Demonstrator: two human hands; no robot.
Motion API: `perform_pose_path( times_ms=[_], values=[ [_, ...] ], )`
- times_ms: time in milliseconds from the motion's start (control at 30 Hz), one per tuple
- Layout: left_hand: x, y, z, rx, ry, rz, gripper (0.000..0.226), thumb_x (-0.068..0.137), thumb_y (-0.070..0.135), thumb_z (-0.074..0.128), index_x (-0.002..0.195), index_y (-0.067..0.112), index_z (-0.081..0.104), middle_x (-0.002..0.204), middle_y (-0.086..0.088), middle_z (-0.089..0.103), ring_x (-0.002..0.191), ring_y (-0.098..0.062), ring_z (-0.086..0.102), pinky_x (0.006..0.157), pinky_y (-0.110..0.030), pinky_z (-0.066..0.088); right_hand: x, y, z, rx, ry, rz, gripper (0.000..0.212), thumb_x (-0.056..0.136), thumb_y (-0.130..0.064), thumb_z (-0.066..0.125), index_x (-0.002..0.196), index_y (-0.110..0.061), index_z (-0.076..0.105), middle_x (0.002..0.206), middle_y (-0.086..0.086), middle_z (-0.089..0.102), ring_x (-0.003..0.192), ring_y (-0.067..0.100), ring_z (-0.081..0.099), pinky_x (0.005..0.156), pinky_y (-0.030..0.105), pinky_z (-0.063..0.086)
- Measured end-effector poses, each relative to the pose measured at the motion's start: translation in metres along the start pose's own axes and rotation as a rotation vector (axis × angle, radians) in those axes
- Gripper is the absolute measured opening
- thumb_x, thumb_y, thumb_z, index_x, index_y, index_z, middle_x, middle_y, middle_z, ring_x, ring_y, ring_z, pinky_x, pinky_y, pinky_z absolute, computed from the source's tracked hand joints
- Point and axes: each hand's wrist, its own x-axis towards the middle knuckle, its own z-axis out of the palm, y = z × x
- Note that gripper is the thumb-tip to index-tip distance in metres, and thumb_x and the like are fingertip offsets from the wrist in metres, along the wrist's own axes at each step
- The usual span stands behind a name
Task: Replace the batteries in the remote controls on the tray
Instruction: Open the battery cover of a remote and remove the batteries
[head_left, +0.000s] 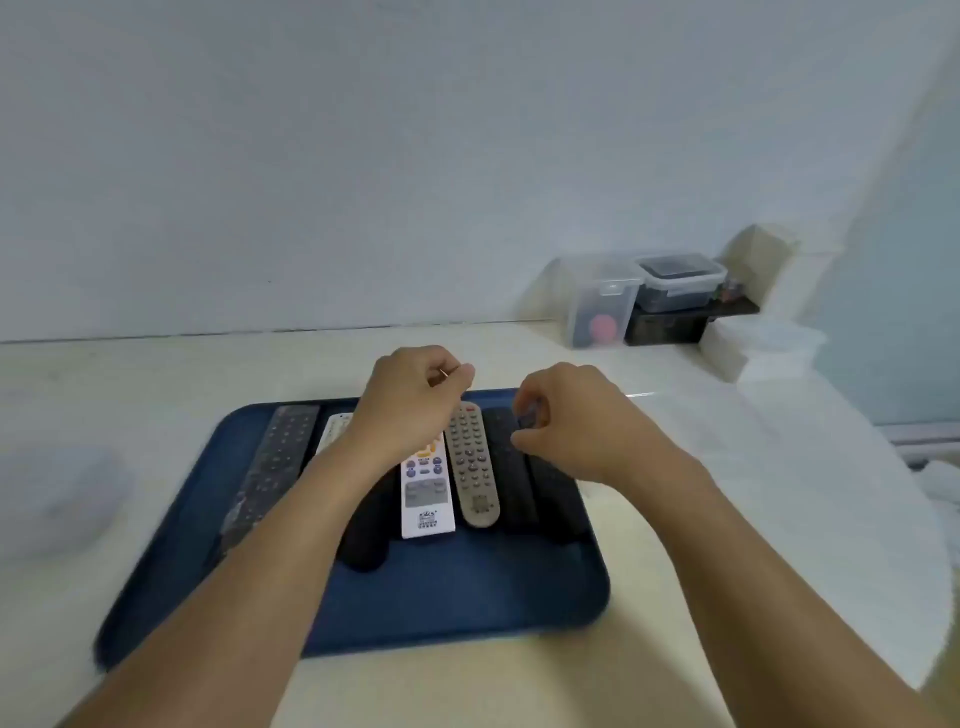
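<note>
On a cream counter (156, 374), a blue tray (467, 597) holds remotes (470, 462)

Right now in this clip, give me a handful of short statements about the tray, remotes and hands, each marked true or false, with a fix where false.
1. The remotes lie on a blue tray. True.
2. The white remote lies face down. False: its buttons face up.
3. The grey remote lies directly beside the white remote. True.
4. Both hands rest flat on the counter. False: the left hand and right hand are raised over the tray, fingers curled.
5. The clear lidded containers stand on the tray. False: they stand on the counter at the back right.
</note>
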Motion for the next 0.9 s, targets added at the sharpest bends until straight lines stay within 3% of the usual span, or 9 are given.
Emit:
perform_pose_path(
  times_ms=[133,233,300,433,500,700,900],
  values=[
    [-0.052,0.0,0.001,-0.044,0.045,0.038,0.023,0.097,0.03,0.062,0.077,0.021,0.069,0.072,-0.002,0.072,0.061,-0.019,0.066,0.05,-0.022,0.048,-0.053,-0.004,0.012,-0.139,0.138,0.078,0.018,0.08,-0.021,0.067,0.097,-0.016,0.063,0.096,0.003,0.061,0.084,0.026,0.061,0.072,0.034,0.053],
    [-0.087,-0.008,0.004,-0.076,0.073,0.024,0.023,0.095,0.03,0.064,0.074,0.022,0.069,0.069,0.002,0.07,0.069,-0.02,0.067,0.061,-0.031,0.055,-0.087,-0.003,0.03,-0.184,0.166,0.155,0.018,0.081,-0.021,0.066,0.084,-0.016,0.049,0.089,0.006,0.055,0.074,0.027,0.053,0.062,0.03,0.041],
    [-0.106,-0.012,0.004,-0.088,0.082,0.019,0.022,0.093,0.027,0.065,0.072,0.022,0.068,0.069,0.002,0.069,0.072,-0.021,0.068,0.069,-0.037,0.058,-0.102,-0.001,0.042,-0.188,0.171,0.195,0.023,0.08,-0.025,0.068,0.084,-0.015,0.047,0.091,0.007,0.058,0.077,0.029,0.056,0.063,0.031,0.042],
    [-0.123,-0.008,-0.001,-0.048,0.091,0.048,0.022,0.094,0.025,0.065,0.072,0.021,0.068,0.069,0.002,0.07,0.067,-0.015,0.065,0.063,-0.026,0.05,-0.108,-0.001,0.052,-0.151,0.203,0.225,0.034,0.079,-0.035,0.075,0.087,-0.016,0.048,0.102,0.009,0.062,0.09,0.031,0.062,0.068,0.033,0.048],
    [-0.123,-0.005,-0.006,-0.046,0.069,0.055,0.02,0.094,0.027,0.064,0.075,0.023,0.069,0.074,0.005,0.071,0.073,-0.012,0.067,0.069,-0.031,0.055,-0.106,0.0,0.053,-0.149,0.211,0.239,0.037,0.081,-0.039,0.076,0.088,-0.015,0.048,0.102,0.009,0.062,0.085,0.029,0.059,0.066,0.031,0.043],
    [-0.112,-0.009,-0.007,-0.084,0.056,0.061,0.019,0.094,0.029,0.064,0.076,0.024,0.069,0.076,0.004,0.071,0.08,-0.016,0.071,0.078,-0.046,0.06,-0.096,0.002,0.054,-0.107,0.219,0.267,0.041,0.083,-0.042,0.076,0.085,-0.013,0.048,0.088,0.005,0.052,0.076,0.026,0.049,0.064,0.03,0.038],
    [-0.105,-0.019,0.008,-0.106,0.08,0.095,0.021,0.095,0.024,0.064,0.074,0.027,0.068,0.07,0.009,0.069,0.071,-0.012,0.068,0.069,-0.038,0.06,-0.097,-0.007,0.058,-0.121,0.227,0.272,0.034,0.084,-0.026,0.064,0.068,-0.013,0.037,0.071,0.001,0.044,0.068,0.026,0.048,0.056,0.029,0.035]
  ],
)
